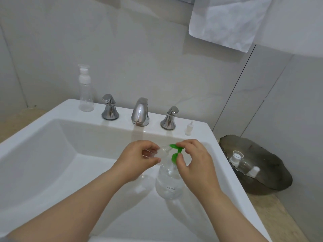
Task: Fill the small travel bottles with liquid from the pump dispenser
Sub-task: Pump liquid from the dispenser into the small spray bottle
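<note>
Pump dispenser [168,186], lower centre of frame: one short line of small dark print on its clear body, too small to read.

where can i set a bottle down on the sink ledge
Bare ledge between left tap handle and spout, and along the sink's left rim. Crowded: right corner, white dropper bottle beside right tap handle; dark bowl holds bottles.
</note>
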The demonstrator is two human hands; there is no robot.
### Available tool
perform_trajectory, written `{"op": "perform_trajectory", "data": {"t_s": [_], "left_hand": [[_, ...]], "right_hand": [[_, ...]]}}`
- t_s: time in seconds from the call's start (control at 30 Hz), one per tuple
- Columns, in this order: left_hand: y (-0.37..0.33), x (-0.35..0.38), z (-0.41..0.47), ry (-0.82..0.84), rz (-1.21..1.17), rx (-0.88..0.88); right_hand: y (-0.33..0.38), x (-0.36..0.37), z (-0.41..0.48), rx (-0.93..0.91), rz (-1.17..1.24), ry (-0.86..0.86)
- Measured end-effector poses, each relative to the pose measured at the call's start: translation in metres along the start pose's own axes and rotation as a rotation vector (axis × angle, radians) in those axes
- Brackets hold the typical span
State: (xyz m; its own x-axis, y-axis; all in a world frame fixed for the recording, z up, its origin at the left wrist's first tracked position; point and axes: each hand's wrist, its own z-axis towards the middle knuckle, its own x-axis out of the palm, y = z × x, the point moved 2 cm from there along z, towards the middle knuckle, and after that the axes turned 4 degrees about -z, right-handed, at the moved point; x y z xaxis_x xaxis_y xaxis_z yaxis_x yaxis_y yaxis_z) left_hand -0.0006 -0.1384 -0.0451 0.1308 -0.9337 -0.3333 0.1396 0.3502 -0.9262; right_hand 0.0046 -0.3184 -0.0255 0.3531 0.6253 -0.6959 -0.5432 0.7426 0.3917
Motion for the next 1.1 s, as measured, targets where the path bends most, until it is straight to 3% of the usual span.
{"op": "perform_trajectory", "data": {"t_s": [0.6,1.1], "left_hand": [[0.004,-0.003,0.001,-0.048,-0.048,0.020],[0.007,-0.001,-0.002,-0.027,0.018,0.029]], "right_hand": [[0.000,0.013,0.001,-0.001,-0.040,-0.126],[-0.001,0.019,-0.002,0.005,-0.049,-0.114]]}}
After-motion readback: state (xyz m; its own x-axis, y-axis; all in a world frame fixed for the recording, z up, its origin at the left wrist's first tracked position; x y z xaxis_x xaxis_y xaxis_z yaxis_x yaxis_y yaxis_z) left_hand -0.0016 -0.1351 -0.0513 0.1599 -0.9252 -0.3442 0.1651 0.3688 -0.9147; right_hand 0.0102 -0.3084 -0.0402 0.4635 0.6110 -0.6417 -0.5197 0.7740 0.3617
